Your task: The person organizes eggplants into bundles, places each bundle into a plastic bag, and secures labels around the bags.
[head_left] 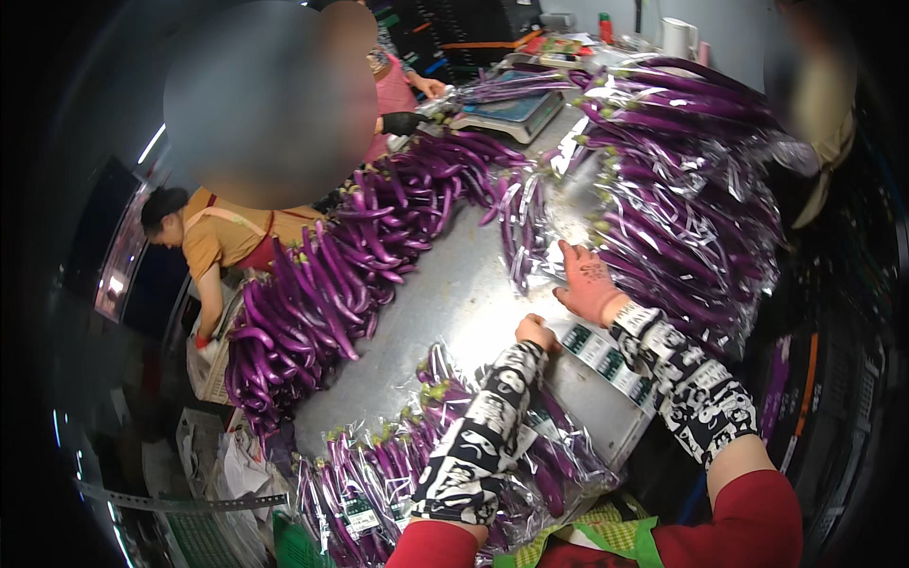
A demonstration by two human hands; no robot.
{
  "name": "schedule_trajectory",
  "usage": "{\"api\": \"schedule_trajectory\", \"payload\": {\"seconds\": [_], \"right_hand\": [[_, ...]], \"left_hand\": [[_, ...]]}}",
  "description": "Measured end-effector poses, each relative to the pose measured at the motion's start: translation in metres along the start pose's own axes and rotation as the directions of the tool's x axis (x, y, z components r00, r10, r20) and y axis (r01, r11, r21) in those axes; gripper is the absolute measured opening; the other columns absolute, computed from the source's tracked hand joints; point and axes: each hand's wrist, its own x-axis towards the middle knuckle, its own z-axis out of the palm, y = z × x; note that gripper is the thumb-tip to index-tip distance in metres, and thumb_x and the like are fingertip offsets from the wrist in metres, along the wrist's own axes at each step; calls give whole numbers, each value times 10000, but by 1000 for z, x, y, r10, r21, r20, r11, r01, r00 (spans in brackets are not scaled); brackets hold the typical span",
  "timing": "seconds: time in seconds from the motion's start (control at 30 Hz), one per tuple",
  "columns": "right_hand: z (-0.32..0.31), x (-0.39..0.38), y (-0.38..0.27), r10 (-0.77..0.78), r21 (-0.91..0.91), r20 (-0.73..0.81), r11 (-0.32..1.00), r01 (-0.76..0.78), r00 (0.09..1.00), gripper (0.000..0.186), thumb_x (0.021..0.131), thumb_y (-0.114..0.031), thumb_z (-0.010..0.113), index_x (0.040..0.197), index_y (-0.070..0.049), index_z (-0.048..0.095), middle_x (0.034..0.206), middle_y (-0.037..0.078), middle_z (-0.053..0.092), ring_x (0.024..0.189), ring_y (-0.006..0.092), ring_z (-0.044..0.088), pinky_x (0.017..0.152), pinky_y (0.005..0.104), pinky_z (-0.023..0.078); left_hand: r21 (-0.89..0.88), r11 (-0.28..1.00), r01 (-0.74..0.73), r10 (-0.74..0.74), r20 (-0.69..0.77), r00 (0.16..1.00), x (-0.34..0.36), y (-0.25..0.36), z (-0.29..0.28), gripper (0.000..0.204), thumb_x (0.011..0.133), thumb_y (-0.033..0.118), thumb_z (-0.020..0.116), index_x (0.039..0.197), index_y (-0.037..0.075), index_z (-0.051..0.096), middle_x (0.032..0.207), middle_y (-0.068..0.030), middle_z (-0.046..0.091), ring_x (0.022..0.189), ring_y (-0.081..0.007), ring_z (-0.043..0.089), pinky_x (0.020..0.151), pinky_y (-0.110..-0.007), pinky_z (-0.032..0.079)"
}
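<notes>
My left hand [538, 332] is bare and closed above the metal table [426, 293]; whatever its fingers hold, if anything, is hidden. Just beyond it, my right hand [587, 282] wears an orange-red glove. Its fingers are apart, beside the clear bags of long purple eggplants [672, 256] piled on the right. A smaller clear bag of eggplants [521, 227] lies just past the glove. Beneath my wrists, a strip of green and white labels [606, 363] rests on the table. Nearer to me, more bagged eggplants [379, 473] lie along the front edge, partly behind my left forearm.
Loose eggplants [322, 293] form a long heap along the left side. A scale [511, 109] carrying eggplants stands at the far end, near a gloved hand [402, 123] of a co-worker. Another person [227, 227] bends at the left. A white jug [677, 38] stands behind.
</notes>
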Motion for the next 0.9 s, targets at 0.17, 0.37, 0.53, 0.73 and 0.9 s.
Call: {"api": "schedule_trajectory", "payload": {"seconds": [0.17, 0.37, 0.53, 0.73, 0.9], "right_hand": [[55, 67, -31, 273, -360, 362, 923, -137, 891, 825, 787, -253, 606, 1463, -36, 187, 1343, 268, 374, 1140, 379, 493, 899, 473, 415], [43, 108, -1, 191, -141, 338, 979, -151, 922, 728, 761, -227, 582, 1383, 17, 294, 1105, 252, 605, 1035, 333, 601, 875, 395, 483], [-77, 55, -9, -181, 340, 131, 932, 128, 975, 659, 764, -199, 547, 1374, -31, 363, 1281, 181, 532, 1150, 330, 524, 1002, 388, 388], [-112, -119, 20, -190, -102, 321, 967, 233, 928, 621, 669, -88, 595, 1274, -203, 510, 1115, 108, 542, 1034, 321, 498, 895, 404, 385], [-55, -212, 58, -12, -360, 454, 912, 195, 891, 762, 605, -61, 625, 1343, -149, 453, 1375, 248, 359, 1203, 396, 399, 988, 481, 299]], "left_hand": [[385, 868, -313, 351, -28, 936, -17, -7, 2, 321, 642, 45, 691, 936, -12, 573, 906, -230, 628, 905, -387, 604, 805, -430, 484], [271, 921, -281, 313, -81, 946, -15, 10, 14, 237, 605, 49, 716, 804, 25, 591, 830, -211, 636, 854, -377, 621, 758, -408, 493], [195, 965, -177, 198, -93, 976, -16, 7, 4, 308, 533, 0, 752, 797, 21, 594, 811, -190, 648, 820, -345, 644, 741, -383, 512], [351, 927, -134, 119, 64, 991, 7, -8, 8, 421, 473, 130, 863, 808, -8, 647, 765, -152, 668, 708, -256, 657, 640, -317, 535], [67, 980, -188, 178, 135, 975, -25, 22, -10, 802, 617, 67, 751, 1338, 16, 402, 1255, -228, 536, 1137, -336, 544, 969, -355, 444]]}}
